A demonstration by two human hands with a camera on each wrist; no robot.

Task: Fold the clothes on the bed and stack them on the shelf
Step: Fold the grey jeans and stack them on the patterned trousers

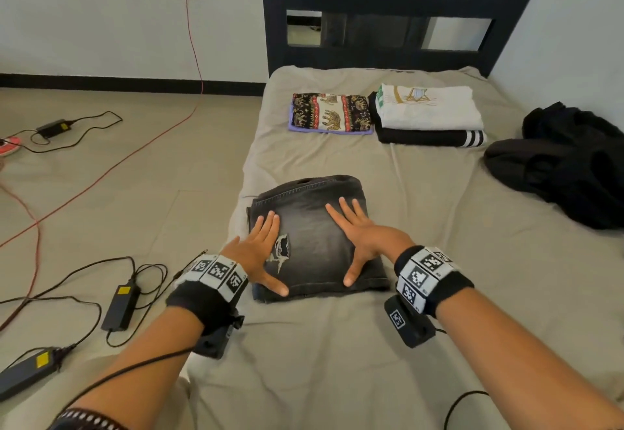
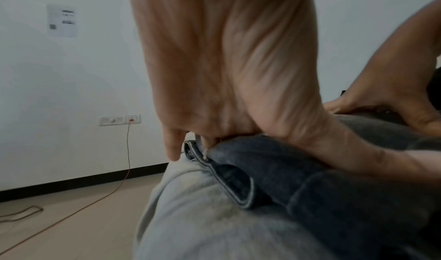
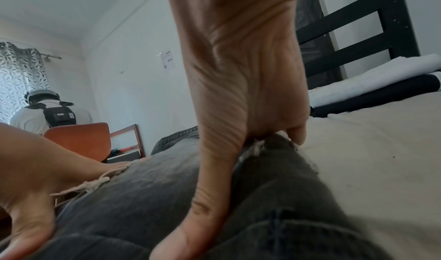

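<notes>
Folded grey jeans (image 1: 315,237) lie at lower centre of the head view, on the bed (image 1: 422,294). Left hand (image 1: 256,250) and right hand (image 1: 366,237) rest flat on top, each grip spread with fingers straight, clamping nothing; judged to be pressing the fold flat. Two finished stacks, patterned cloth (image 1: 332,113) and white shirt (image 1: 429,107), sit at upper centre. Unfolded black garments (image 1: 570,163) wait at right. No shelf visible.

My arms are bare; each wrist wears a black band (image 1: 435,281) with white square-code tags and a black camera (image 1: 410,325).
</notes>
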